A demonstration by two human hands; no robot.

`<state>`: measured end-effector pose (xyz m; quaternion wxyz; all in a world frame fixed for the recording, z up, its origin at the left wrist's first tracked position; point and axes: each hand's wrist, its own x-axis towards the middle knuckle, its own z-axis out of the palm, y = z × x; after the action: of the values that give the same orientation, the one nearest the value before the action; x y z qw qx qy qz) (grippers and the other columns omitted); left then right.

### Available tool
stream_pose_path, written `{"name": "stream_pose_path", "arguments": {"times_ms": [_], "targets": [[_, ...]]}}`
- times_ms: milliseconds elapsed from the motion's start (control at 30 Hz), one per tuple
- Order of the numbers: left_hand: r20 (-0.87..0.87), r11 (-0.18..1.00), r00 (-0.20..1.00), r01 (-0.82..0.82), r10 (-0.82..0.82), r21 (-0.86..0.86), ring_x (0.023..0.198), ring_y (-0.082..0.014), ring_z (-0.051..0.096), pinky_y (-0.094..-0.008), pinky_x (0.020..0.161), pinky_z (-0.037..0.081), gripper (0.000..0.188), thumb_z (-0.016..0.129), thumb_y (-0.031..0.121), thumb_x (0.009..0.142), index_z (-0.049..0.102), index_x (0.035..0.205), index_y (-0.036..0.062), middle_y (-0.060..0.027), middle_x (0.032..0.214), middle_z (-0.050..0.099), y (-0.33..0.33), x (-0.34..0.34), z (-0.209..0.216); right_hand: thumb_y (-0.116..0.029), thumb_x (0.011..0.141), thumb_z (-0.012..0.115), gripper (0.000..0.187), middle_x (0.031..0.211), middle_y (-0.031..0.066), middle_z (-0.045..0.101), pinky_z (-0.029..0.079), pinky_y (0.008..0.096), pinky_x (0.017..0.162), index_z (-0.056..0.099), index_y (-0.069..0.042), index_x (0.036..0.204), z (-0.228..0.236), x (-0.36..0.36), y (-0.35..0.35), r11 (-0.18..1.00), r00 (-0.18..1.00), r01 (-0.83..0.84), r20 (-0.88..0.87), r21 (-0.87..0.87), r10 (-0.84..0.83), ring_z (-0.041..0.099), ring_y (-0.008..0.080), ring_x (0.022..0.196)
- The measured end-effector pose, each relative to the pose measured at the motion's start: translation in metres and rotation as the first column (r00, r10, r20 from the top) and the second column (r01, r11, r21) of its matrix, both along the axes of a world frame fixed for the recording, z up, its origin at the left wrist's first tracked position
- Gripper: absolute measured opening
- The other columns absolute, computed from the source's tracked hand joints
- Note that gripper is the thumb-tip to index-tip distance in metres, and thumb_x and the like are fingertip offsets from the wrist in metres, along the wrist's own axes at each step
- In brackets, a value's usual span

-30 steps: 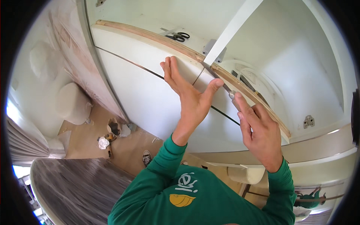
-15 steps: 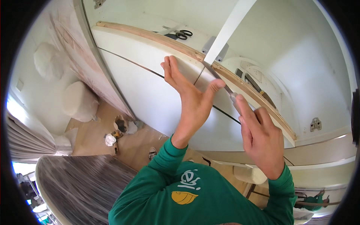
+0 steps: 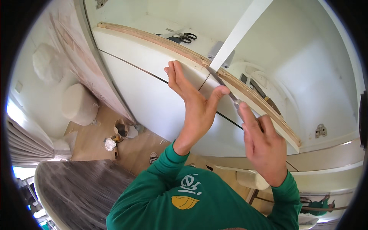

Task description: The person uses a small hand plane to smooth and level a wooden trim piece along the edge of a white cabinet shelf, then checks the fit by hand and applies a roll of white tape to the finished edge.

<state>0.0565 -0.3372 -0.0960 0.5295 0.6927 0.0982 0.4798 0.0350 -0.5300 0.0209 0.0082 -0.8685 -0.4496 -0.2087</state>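
My right hand (image 3: pixel 266 143) is wrapped round the handle of a chisel (image 3: pixel 226 85), its index finger laid along it. The chisel's narrow metal blade slants up and left, its tip at the raw wood strip (image 3: pixel 165 41) by the foot of the white upright divider (image 3: pixel 239 34). My left hand (image 3: pixel 193 101) is open, with its fingers stretched against the curved white cabinet front (image 3: pixel 134 86). Its thumb reaches out to the blade and seems to touch it. The strip runs along the cabinet's top edge and looks chipped near the divider.
Black-handled scissors (image 3: pixel 188 37) lie inside the left compartment, near grey rolls (image 3: pixel 218 51) by the divider. A hammer-like tool (image 3: pixel 264 94) lies in the right compartment. Behind me to the left stands a plastic-wrapped dark surface (image 3: pixel 84 188). An open bag (image 3: pixel 122 128) sits on the wooden floor.
The view has shifted slightly. The chisel and my right hand have moved a little down and left; its tip stays near the divider's foot. My left hand keeps its pose on the front.
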Motion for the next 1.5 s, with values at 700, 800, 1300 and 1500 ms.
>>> {"name": "stream_pose_path", "arguments": {"times_ms": [700,800,1300,1500], "targets": [[0.008,1.0,1.0,-0.023,0.023,0.019,0.169,-0.0578,-0.012,-0.0653,0.135,0.008,0.134,0.094,0.034,0.098,-0.005,0.174,-0.0144,-0.0444,0.179,-0.013,0.001,0.002,-0.003,-0.004,0.103,0.076,0.071,0.094,0.006,0.054,0.055,0.0409,0.06,0.058,-0.021,0.17,-0.005,-0.005,0.003,0.998,0.994,0.05,-0.096,0.04,-0.046,0.063,0.0217,0.073],[0.004,1.0,1.0,-0.016,0.016,0.0,0.17,-0.0573,-0.012,-0.0651,0.135,0.008,0.133,0.094,0.034,0.098,-0.004,0.174,-0.0148,-0.0448,0.178,-0.013,0.0,0.0,-0.008,-0.005,0.102,0.076,0.071,0.095,0.0061,0.053,0.056,0.0401,0.06,0.058,-0.021,0.17,-0.005,-0.008,-0.003,0.998,0.991,0.064,-0.116,0.014,-0.062,0.063,0.0212,0.074],[0.009,1.0,1.0,-0.023,0.023,0.014,0.169,-0.0579,-0.009,-0.0659,0.135,0.009,0.129,0.088,0.042,0.102,-0.003,0.174,-0.0138,-0.0465,0.177,-0.01,0.004,0.002,-0.005,-0.004,0.103,0.075,0.067,0.092,0.0073,0.056,0.056,0.0417,0.061,0.061,-0.018,0.167,-0.004,-0.004,0.004,0.995,0.985,0.051,-0.169,0.089,-0.035,0.064,0.0233,0.075],[0.002,0.998,0.998,-0.057,0.057,0.006,0.169,-0.0537,-0.003,-0.0615,0.136,0.012,0.124,0.086,0.041,0.104,-0.001,0.175,-0.0117,-0.043,0.178,-0.008,0.005,0.003,-0.004,-0.005,0.103,0.076,0.067,0.092,0.0074,0.056,0.056,0.0421,0.061,0.061,-0.017,0.167,-0.008,-0.004,0.003,0.994,0.98,0.064,-0.192,0.087,-0.047,0.064,0.0232,0.074]]}}
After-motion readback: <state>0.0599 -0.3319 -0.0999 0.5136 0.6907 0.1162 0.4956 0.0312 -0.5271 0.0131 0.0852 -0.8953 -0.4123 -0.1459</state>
